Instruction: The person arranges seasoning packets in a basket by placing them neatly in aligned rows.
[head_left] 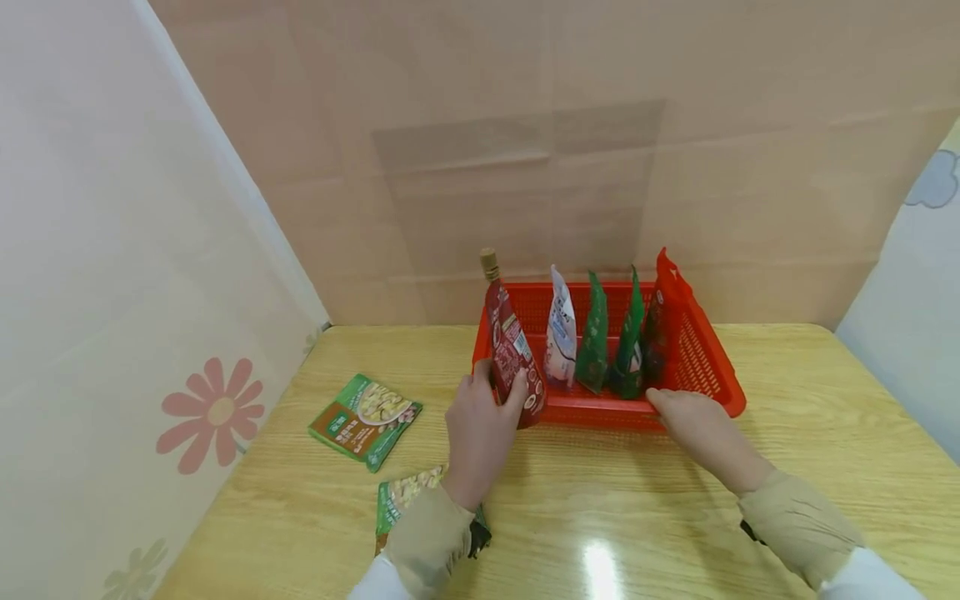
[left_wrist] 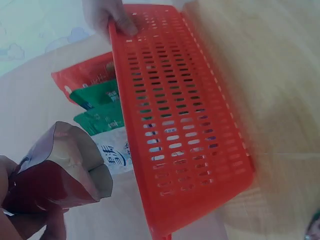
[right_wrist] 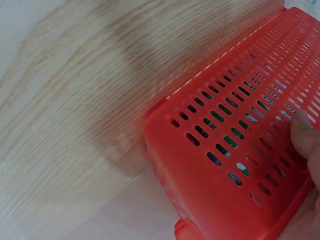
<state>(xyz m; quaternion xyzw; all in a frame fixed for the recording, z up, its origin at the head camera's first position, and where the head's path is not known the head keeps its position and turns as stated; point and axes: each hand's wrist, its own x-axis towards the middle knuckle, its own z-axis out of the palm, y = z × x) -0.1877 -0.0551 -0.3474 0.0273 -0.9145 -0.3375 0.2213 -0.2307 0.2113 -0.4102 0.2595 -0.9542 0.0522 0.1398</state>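
My left hand (head_left: pixel 482 421) grips a dark red food pouch (head_left: pixel 512 346) with a tan top end, tilted over the left end of a red plastic basket (head_left: pixel 600 414). In the left wrist view the pouch's folded bottom (left_wrist: pixel 82 160) faces the camera, beside the basket's rim. My right hand (head_left: pixel 701 429) holds the basket's near rim, its thumb (right_wrist: pixel 304 135) against the slotted outer wall. Standing in a row inside the basket are a white pouch (head_left: pixel 560 333), a green pouch (head_left: pixel 594 337), a second green pouch (head_left: pixel 630 342) and a red pouch (head_left: pixel 658 325).
Left of the basket, a green food packet (head_left: pixel 366 421) lies flat on the wooden table (head_left: pixel 600 500). Another green packet (head_left: pixel 408 496) lies nearer, partly hidden under my left forearm. A beige wall covering (head_left: pixel 517 192) rises behind the basket, and a flowered white sheet (head_left: pixel 150 292) borders the left.
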